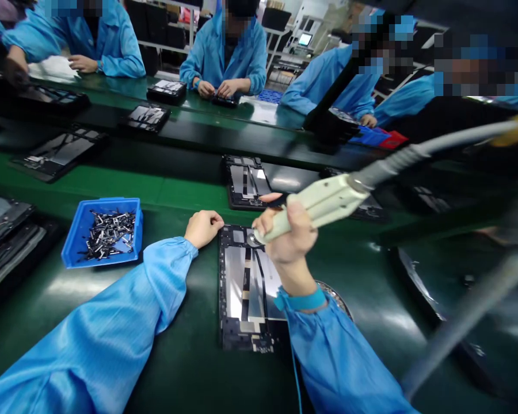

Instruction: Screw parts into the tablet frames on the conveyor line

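An opened tablet (235, 282) with bare metal plates, dark flat cables and a black frame lies on the green bench in front of me. My left hand (204, 227) is at its upper left corner, fingertips pinched together against the edge; whatever may be between them is too small to make out. In my right hand (294, 233) I grip a pale electric screwdriver (328, 204), tilted, with its tip end down at the tablet's upper part. The exact contact point is hidden. A blue wrist strap (304, 301) circles my right wrist.
A blue bin (101, 261) of small black and silver parts stands left. Stacked tablet parts (8, 241) lie beyond it. Another opened tablet (247, 183) sits just ahead. A round dish (337, 296) is partly behind my right arm. Grey tool hose (397, 161) crosses right. Co-workers (231, 63) sit opposite.
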Tool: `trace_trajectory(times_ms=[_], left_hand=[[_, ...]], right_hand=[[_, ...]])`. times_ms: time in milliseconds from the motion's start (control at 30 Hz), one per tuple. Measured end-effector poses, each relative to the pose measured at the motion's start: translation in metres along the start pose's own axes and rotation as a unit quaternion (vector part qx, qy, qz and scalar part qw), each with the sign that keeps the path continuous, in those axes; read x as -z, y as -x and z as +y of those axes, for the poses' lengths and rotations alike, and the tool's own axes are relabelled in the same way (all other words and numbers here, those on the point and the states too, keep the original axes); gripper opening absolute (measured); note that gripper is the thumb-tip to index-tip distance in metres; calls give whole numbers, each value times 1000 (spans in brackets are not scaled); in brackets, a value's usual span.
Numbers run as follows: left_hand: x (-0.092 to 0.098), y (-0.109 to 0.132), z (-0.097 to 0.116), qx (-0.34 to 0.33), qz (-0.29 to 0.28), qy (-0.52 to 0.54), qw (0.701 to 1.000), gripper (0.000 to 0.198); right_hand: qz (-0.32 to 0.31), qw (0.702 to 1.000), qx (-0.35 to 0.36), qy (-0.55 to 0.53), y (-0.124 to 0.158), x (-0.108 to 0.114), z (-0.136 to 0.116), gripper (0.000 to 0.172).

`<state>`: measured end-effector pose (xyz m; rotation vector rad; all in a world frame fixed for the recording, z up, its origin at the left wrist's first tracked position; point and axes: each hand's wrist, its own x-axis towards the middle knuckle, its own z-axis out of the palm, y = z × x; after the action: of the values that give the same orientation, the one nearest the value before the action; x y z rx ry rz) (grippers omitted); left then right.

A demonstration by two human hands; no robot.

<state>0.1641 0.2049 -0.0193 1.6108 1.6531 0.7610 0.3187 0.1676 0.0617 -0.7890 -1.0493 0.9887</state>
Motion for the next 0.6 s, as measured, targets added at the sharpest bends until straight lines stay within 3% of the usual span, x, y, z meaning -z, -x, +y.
trace_trajectory(times_ms=[233,600], left_hand=[[2,-2,0,29,-27,3,999,13],[3,1,5,31,-26,-11,999,21]], right_hand=[[-6,1000,-23,-11,-22,-36,49,41],[-10,1000,-21,6,-22,-38,69,41]])
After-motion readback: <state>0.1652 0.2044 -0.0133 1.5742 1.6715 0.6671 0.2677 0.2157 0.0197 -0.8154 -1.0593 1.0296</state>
